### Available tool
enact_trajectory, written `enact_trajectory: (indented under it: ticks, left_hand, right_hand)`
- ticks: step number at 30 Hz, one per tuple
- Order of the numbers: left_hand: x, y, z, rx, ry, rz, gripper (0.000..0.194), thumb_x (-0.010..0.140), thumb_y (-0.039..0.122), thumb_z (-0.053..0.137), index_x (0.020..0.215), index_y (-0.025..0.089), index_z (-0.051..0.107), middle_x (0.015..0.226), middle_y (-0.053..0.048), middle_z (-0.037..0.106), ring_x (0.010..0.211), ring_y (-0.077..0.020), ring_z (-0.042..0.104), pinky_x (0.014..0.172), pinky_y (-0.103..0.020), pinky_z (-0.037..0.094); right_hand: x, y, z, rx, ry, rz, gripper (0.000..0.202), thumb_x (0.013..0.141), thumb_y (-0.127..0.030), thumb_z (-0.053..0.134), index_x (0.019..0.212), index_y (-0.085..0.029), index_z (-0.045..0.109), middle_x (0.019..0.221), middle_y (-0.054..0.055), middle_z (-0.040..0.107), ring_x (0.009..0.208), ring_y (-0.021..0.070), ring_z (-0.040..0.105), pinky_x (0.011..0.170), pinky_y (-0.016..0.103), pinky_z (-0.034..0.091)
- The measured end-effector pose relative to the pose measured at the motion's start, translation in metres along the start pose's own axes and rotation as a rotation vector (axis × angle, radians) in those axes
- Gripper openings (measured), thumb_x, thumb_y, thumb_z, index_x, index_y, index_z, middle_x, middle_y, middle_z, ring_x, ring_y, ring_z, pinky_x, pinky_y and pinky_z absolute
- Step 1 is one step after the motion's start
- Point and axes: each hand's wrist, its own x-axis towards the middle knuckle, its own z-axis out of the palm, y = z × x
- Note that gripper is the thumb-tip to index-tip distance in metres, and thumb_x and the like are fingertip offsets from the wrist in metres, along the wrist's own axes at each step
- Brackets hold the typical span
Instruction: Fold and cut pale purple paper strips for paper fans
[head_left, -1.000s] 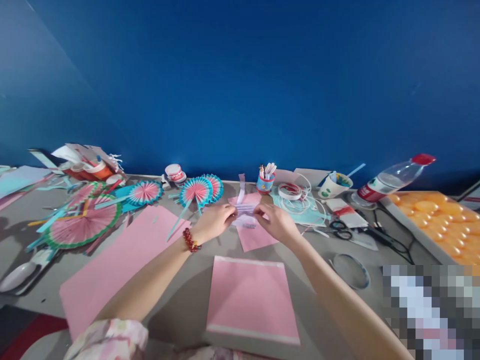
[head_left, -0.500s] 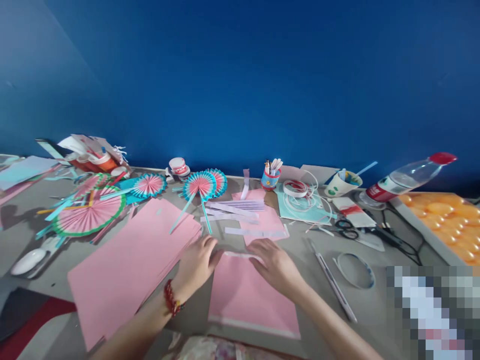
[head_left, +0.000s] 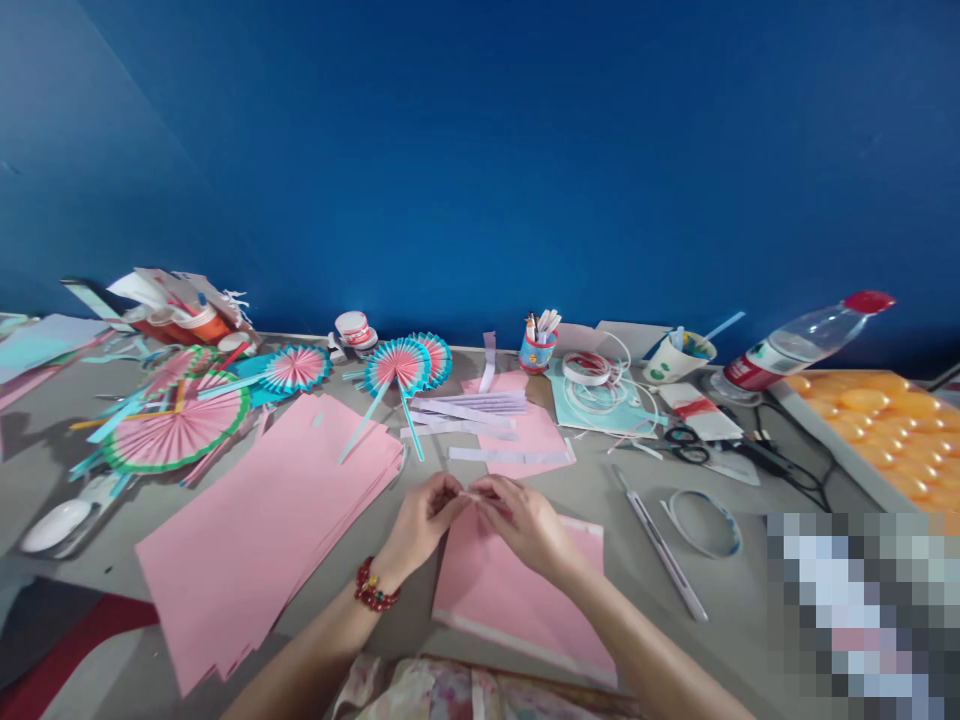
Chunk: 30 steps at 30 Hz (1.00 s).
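A pink sheet of paper [head_left: 525, 600] lies before me, with a whitish strip along its near edge and another along its far edge. My left hand [head_left: 431, 510], with a red bead bracelet at the wrist, is closed in a pinch at the sheet's far left corner. Against it, fingertips meeting, my right hand [head_left: 521, 520] pinches the same corner and covers part of the far edge. The fingers hide most of that corner. Just beyond lie white paper strips [head_left: 469, 415] on another pink sheet [head_left: 544, 430].
Left is a stack of pink sheets [head_left: 270, 520], with pleated paper fans [head_left: 397, 368] behind. Rightward lie a craft knife [head_left: 664, 555], a looped strip [head_left: 701, 525], scissors [head_left: 686, 445] and a tilted bottle [head_left: 802, 350]. A blue wall [head_left: 480, 170] rises behind the table.
My hands have come together from spread places on the sheet's far edge to its far left corner. The sheet has turned slightly and shifted right.
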Motion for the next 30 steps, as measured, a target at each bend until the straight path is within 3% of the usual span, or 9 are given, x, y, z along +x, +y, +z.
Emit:
enact_trajectory:
  ticks: [6,10,18,30]
  left_hand:
    - [-0.001,-0.006,0.003,-0.097,0.020,-0.044,0.039,0.093,0.053,0.055,0.078,0.017,0.057,0.065,0.003,0.048,0.060,-0.0111,0.044,0.056,-0.021,0.034]
    - [-0.003,-0.006,0.004,-0.134,0.031,-0.043,0.039,0.093,0.053,0.054,0.080,0.017,0.059,0.070,0.002,0.050,0.066,-0.0125,0.046,0.062,-0.022,0.037]
    - [-0.005,-0.007,0.008,-0.173,0.043,-0.043,0.033,0.092,0.048,0.057,0.086,0.017,0.063,0.077,-0.001,0.061,0.071,-0.0141,0.054,0.066,-0.023,0.042]
    - [-0.007,-0.009,0.010,-0.171,0.073,-0.058,0.026,0.088,0.041,0.060,0.082,0.017,0.067,0.077,-0.002,0.068,0.071,-0.0155,0.061,0.066,-0.024,0.046]
  right_hand:
    - [0.002,0.003,-0.001,0.042,0.015,0.006,0.010,0.097,-0.026,0.050,0.101,-0.025,0.060,0.091,0.001,0.073,0.082,0.0176,0.070,0.070,0.026,0.052]
    - [0.003,0.002,0.000,0.006,0.038,-0.046,0.009,0.095,-0.023,0.052,0.094,-0.024,0.061,0.087,0.002,0.071,0.079,0.0175,0.067,0.069,0.027,0.050]
    - [0.003,-0.004,0.004,-0.145,0.115,-0.199,0.011,0.097,-0.019,0.052,0.092,-0.022,0.061,0.092,0.007,0.068,0.092,0.0223,0.060,0.084,0.037,0.048]
    - [0.002,-0.008,0.008,-0.314,0.137,-0.262,0.014,0.099,-0.018,0.050,0.094,-0.020,0.062,0.090,0.006,0.067,0.089,0.0218,0.058,0.083,0.036,0.045]
